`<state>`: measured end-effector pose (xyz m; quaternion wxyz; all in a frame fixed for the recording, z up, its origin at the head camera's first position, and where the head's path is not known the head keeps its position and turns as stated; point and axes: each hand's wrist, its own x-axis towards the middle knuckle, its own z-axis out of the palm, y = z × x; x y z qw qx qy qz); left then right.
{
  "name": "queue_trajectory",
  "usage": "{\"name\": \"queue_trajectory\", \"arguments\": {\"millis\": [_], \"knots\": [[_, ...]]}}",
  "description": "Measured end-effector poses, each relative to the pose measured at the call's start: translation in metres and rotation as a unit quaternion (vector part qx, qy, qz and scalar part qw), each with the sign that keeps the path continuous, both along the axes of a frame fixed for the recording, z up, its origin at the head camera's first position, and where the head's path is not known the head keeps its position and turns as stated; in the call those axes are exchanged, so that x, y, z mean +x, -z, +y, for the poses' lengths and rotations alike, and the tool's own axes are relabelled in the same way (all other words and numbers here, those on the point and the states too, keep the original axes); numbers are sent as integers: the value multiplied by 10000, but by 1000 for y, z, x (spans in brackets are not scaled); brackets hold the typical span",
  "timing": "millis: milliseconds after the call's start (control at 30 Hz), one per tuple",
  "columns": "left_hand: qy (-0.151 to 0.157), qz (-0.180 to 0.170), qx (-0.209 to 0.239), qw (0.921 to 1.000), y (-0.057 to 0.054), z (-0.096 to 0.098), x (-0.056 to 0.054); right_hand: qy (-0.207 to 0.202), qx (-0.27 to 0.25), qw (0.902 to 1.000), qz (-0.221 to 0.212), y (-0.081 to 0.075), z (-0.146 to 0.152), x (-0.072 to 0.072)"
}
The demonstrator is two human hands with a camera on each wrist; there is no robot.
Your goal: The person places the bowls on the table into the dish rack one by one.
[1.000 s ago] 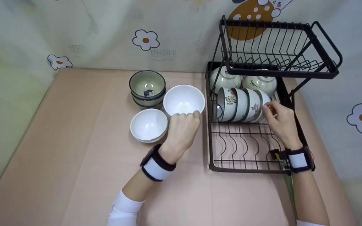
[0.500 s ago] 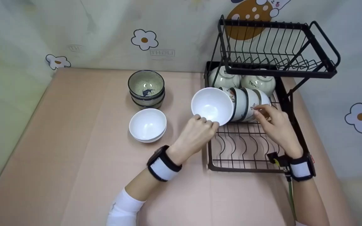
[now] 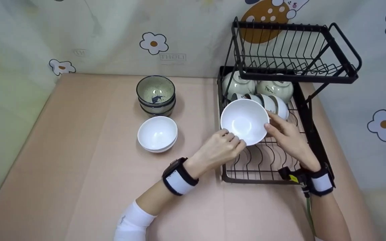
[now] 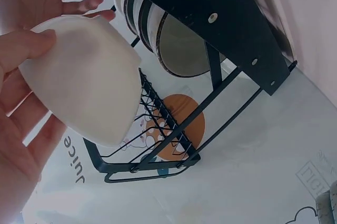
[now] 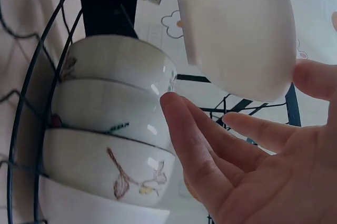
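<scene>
A plain white bowl (image 3: 245,122) hangs tilted over the dish rack, its inside facing the head camera. My left hand (image 3: 217,149) pinches its lower left rim, with the thumb on the outer wall in the left wrist view. At the bowl's right side is my right hand (image 3: 290,140). Its thumb meets the rim in the right wrist view, while its spread fingers (image 5: 197,150) stand apart from the wall. Behind the held bowl, several flower-patterned bowls (image 3: 281,108) stand on edge in a row, partly hidden.
The black two-tier dish rack (image 3: 261,181) stands on the right, its upper tier (image 3: 300,79) overhanging the back. Two pale green bowls (image 3: 275,89) lie upside down beneath. Left of the rack are stacked green bowls (image 3: 156,90) and stacked white bowls (image 3: 157,134).
My left hand has carried the white bowl rightward from beside the stacks to over the rack. My right hand has shifted left from the row's last bowl to the white bowl's rim.
</scene>
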<state>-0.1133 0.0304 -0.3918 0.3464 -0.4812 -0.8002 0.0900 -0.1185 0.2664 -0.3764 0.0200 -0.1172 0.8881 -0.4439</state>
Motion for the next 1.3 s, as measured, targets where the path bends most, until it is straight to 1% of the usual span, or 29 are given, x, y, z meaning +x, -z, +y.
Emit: {"name": "queue_trajectory", "arguments": {"millis": [100, 200, 267, 367, 500, 600, 667, 733, 867, 967, 1033, 1100, 1133, 1200, 1233, 1300], "knots": [[167, 77, 170, 9997, 2, 2, 0, -208, -543, 9976, -373, -1, 1, 1], [324, 124, 349, 9988, 3, 3, 0, -367, -1011, 9915, -729, -3, 2, 2], [399, 132, 438, 9982, 3, 5, 0, -403, -1252, 9873, -896, -3, 3, 2], [448, 97, 457, 9979, 4, 5, 1, -402, -1578, 9810, -1051, -4, 3, 2], [431, 37, 354, 9984, 2, 6, 3, -503, -2121, 9687, -1184, -4, 1, 1], [391, -6, 287, 9988, 1, 6, 4, -569, -2466, 9599, -1206, -3, 0, 1], [411, -23, 318, 9986, 1, 6, 4, -514, -2555, 9585, -1159, -3, -1, 0], [481, -7, 410, 9980, 0, 5, 4, -359, -2476, 9625, -1048, -3, -1, 0], [645, 145, 681, 9955, -2, 4, 3, 130, -1921, 9791, -660, -5, 5, 0], [571, 159, 802, 9950, -3, 2, 3, 499, -1813, 9815, -355, -8, 11, -1], [371, 46, 744, 9965, -3, 2, 3, 720, -1772, 9814, -177, -10, 17, -1], [65, -181, 551, 9983, -3, 2, 3, 969, -1736, 9800, 25, -11, 23, -1], [-95, -319, 423, 9986, -2, 2, 3, 1115, -1565, 9813, 142, -12, 27, -2], [-427, -603, 133, 9972, -1, 1, 3, 1429, -1229, 9814, 357, -12, 34, -3], [-576, -735, -14, 9956, -1, 1, 3, 1618, -1061, 9800, 471, -12, 37, -4], [-790, -1018, -249, 9914, 0, 1, 3, 2031, -811, 9735, 671, -12, 42, -5]]}}
